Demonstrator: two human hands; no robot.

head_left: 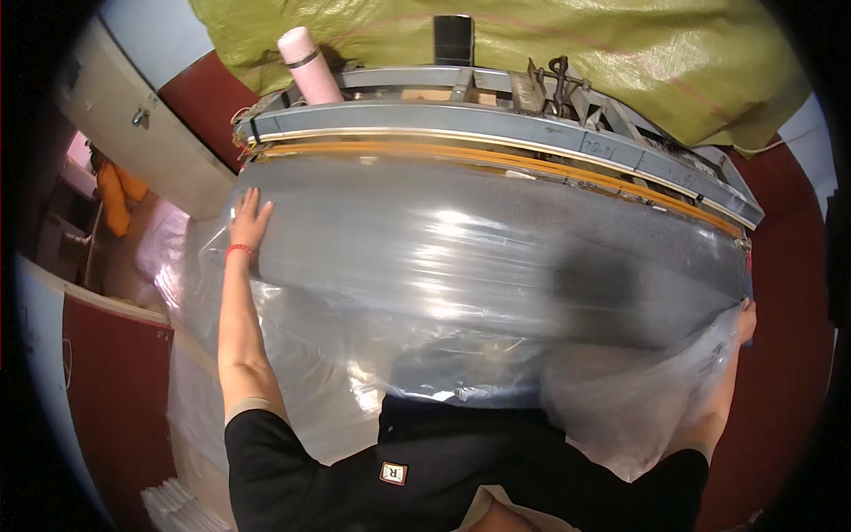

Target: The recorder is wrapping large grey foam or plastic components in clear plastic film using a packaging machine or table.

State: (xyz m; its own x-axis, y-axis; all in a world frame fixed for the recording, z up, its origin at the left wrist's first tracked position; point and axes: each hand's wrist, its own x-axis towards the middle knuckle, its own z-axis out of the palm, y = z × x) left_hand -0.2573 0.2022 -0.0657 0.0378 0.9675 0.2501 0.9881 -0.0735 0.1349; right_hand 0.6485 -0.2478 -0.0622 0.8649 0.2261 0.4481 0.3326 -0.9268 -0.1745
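Note:
A wide sheet of clear plastic film (pixel 355 230) lies spread over the work surface in front of me and hangs down toward my body. My left hand (pixel 250 220) rests flat on the film's left side, fingers apart, a red band around the wrist. At the far right, my right hand (pixel 747 319) is closed on the film's edge, where the sheet bunches into folds; its fingers are partly hidden. Just beyond the film runs a long grey metal bar (pixel 399 115) with an orange strip (pixel 443 152) along its near side.
Behind the bar stand a pink flask (pixel 310 66), a black rectangular object (pixel 453 40) and a dark metal clamp-like fitting (pixel 559 87). A yellow-green tarp (pixel 620 53) covers the back. At left are a door (pixel 133 106), a dark red panel (pixel 115 399) and stacked clear plastic (pixel 182 507).

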